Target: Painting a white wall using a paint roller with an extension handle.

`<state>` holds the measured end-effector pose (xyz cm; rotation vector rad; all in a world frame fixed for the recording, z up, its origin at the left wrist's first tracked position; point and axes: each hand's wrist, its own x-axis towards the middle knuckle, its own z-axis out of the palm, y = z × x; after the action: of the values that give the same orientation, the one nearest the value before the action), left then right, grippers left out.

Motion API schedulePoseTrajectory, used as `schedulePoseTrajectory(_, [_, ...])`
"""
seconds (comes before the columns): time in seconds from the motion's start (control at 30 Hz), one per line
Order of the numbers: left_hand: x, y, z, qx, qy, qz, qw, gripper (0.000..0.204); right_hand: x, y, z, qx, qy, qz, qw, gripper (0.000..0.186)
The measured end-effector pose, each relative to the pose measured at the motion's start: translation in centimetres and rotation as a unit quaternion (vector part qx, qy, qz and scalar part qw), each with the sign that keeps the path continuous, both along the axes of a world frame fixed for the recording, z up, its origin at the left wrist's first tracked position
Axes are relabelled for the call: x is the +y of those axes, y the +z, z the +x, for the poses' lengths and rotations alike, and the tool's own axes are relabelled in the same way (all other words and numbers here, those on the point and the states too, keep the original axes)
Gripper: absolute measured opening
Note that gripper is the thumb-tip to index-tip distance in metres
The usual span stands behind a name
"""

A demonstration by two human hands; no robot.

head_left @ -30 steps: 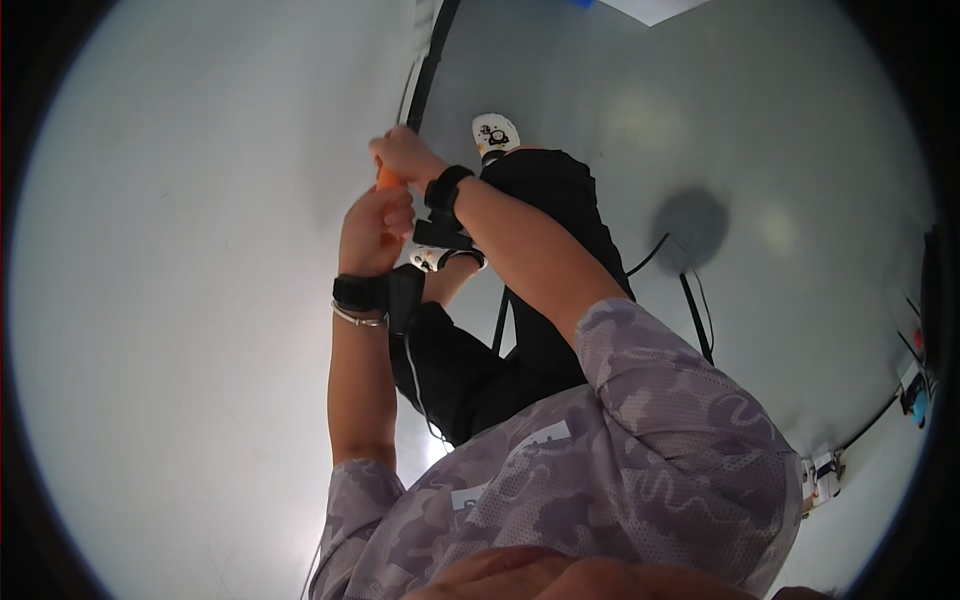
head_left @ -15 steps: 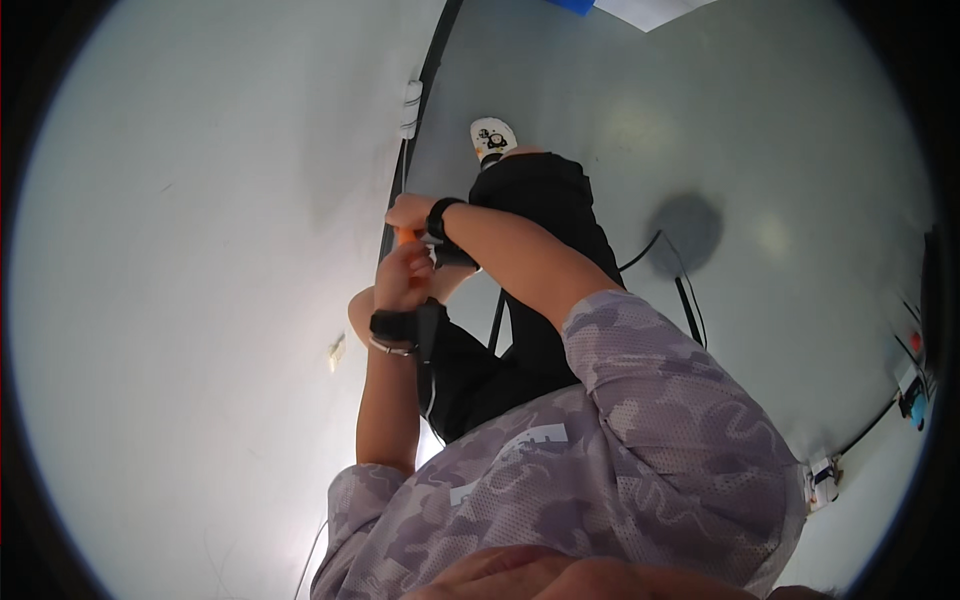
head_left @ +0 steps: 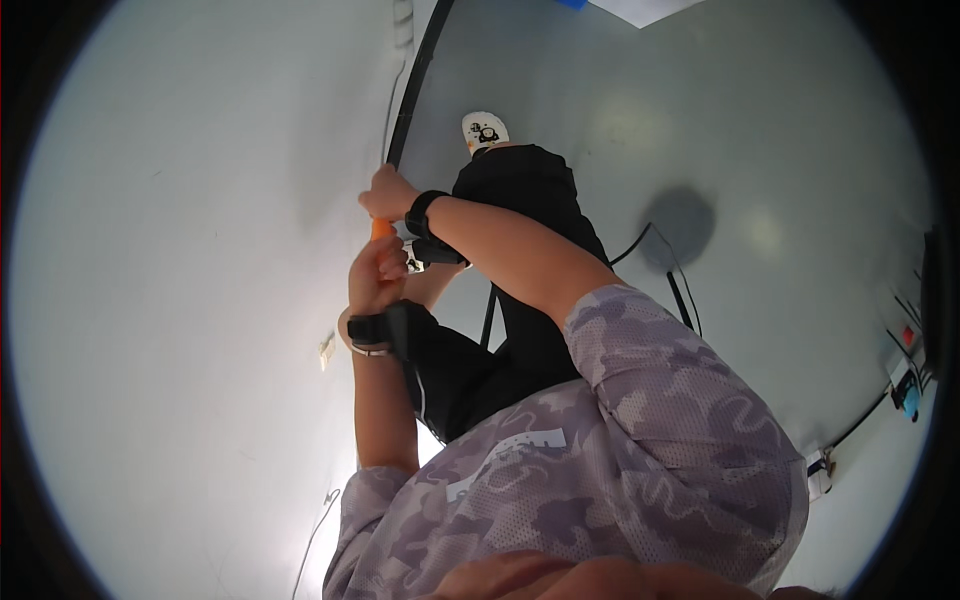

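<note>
My left hand (head_left: 378,270) is closed around the lower part of an orange handle (head_left: 381,229). My right hand (head_left: 387,192) grips it just above. From the handle a thin grey rod runs upward to a white, striped paint roller (head_left: 403,22) against the white wall (head_left: 200,250), beside a black baseboard strip (head_left: 418,80). Dark devices are strapped to both wrists. Below my arms are my legs in black trousers and a white clog (head_left: 484,130).
Grey floor (head_left: 770,130) spreads to the right, with black bars (head_left: 678,300) and looping cables. Small items, red (head_left: 908,335) and blue (head_left: 910,400), lie at the far right. A small pale fitting (head_left: 326,350) is on the wall. A blue object (head_left: 570,3) shows at the top edge.
Both hands and the roller first came down toward me, then went back up along the wall. The hands now sit lower than a second ago, still gripping the handle.
</note>
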<state>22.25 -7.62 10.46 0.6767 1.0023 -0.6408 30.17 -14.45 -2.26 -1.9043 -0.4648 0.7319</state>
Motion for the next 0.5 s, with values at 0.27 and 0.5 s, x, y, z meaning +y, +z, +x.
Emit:
schedulePoseTrajectory(0.27, [-1.4,-2.6,-0.1,0.027,-0.057,0.034,0.997,0.006,0.6,-3.8,-2.6,-0.063,0.172,-0.011,0.983,0.023])
schedulePoseTrajectory(0.5, [-2.0,1.5,5.0,-0.074,-0.068,-0.056,0.993,0.007,-1.8,1.7,1.9,0.268,-0.352,0.266,0.856,0.039])
